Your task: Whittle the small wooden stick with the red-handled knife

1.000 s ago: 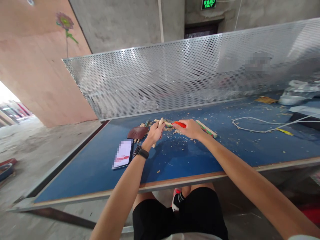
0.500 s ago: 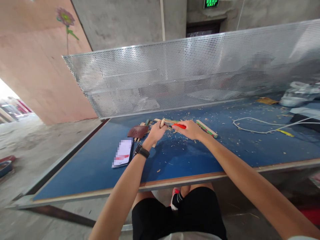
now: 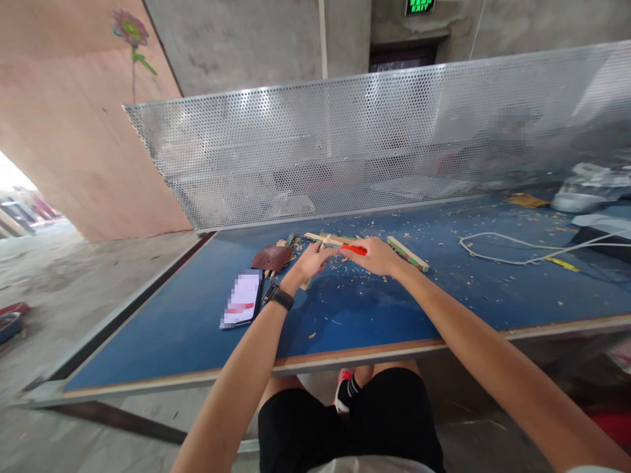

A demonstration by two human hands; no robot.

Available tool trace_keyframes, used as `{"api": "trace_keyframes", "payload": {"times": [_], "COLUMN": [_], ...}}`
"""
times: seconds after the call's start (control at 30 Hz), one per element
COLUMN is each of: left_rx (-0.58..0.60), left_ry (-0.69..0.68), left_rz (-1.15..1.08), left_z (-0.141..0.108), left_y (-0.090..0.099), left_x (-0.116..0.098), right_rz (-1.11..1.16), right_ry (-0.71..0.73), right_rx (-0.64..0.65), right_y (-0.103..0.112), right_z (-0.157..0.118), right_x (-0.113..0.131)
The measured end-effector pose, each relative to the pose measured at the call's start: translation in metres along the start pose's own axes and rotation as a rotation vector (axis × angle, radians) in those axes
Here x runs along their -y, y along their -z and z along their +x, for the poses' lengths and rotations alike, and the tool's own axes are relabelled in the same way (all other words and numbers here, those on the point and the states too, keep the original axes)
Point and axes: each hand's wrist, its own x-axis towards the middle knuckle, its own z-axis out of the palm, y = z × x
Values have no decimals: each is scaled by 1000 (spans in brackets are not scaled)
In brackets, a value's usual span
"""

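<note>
My left hand (image 3: 310,261) is closed around a pale wooden stick (image 3: 306,284); one end shows below the palm, and the fingers hide most of the rest. My right hand (image 3: 377,255) grips a red-handled knife (image 3: 355,249), pointed left toward the stick. The blade is hidden near the left fingers, which almost touch the right hand. Wood shavings (image 3: 340,266) lie scattered beneath both hands. Just behind them are wooden strips (image 3: 315,236), and to the right lies a strip with green and red sides (image 3: 408,254).
A brown sheet, perhaps sandpaper (image 3: 272,258), and a phone (image 3: 245,295) lie left of my hands on the blue table (image 3: 162,341). A perforated metal panel (image 3: 296,154) stands along the back. White cable (image 3: 493,258) and plastic bags (image 3: 586,187) occupy the right side.
My left hand has turned slightly and its fingers now reach closer to the knife. The stick in it has shifted its angle. My right hand has hardly moved.
</note>
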Motion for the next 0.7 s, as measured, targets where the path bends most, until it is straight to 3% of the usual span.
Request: {"api": "trace_keyframes", "payload": {"times": [0.47, 0.7], "left_rx": [-38, -219], "left_ry": [-68, -124], "left_rz": [147, 302], "left_z": [9, 5], "left_y": [0, -4], "left_x": [13, 5], "right_rz": [-85, -113], "right_ry": [-59, -123], "right_rx": [-56, -132], "right_y": [-7, -6], "right_z": [2, 2], "right_x": [-1, 5]}}
